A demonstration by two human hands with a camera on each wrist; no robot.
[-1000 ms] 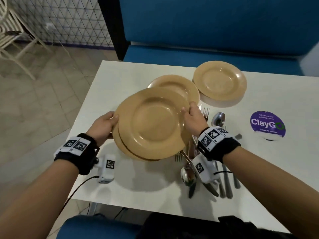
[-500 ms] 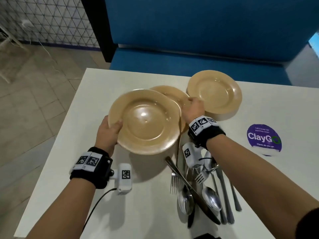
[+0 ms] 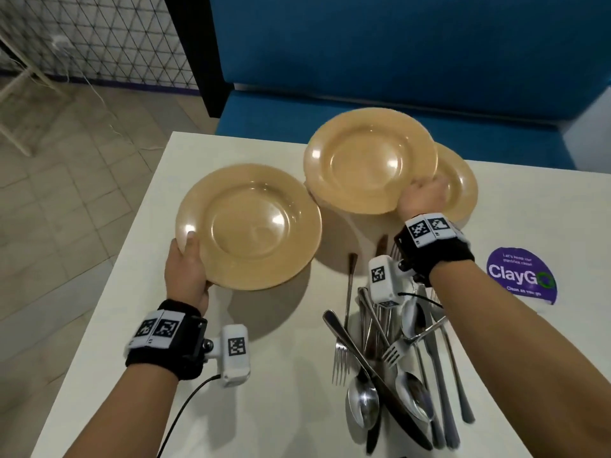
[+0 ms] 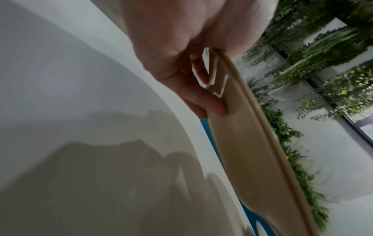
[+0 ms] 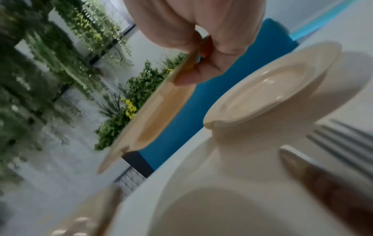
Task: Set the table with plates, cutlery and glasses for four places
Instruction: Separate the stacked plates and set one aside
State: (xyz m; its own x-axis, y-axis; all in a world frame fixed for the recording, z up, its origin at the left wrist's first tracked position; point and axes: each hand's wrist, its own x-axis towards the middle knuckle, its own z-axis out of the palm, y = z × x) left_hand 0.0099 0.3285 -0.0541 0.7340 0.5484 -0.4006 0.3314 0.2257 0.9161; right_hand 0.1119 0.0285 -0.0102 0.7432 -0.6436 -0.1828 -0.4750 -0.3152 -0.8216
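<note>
My left hand [image 3: 188, 259] grips the near-left rim of a tan plate [image 3: 248, 226], thumb on top, fingers beneath, just above the white table [image 3: 264, 408]. The left wrist view shows the same hand [image 4: 201, 95] pinching that plate [image 4: 252, 159]. My right hand [image 3: 420, 196] holds a second tan plate [image 3: 367, 163] by its near-right rim, raised and partly over a third plate [image 3: 459, 186] lying on the table. In the right wrist view this hand [image 5: 201, 68] pinches the tilted plate [image 5: 153, 121] beside the lying plate [image 5: 272, 89]. A pile of cutlery [image 3: 380, 358] lies under my right forearm.
A purple round sticker [image 3: 522, 276] is on the table at the right. A blue bench [image 3: 363, 61] stands behind the far edge. The table's left edge [image 3: 109, 292] drops to a tiled floor. A knife [image 5: 322, 183] and fork [image 5: 347, 140] lie close under my right wrist.
My hands held plates together in front of me. Now they are apart: the left carries one plate leftward, the right lifts another toward the far right, over the lying plate.
</note>
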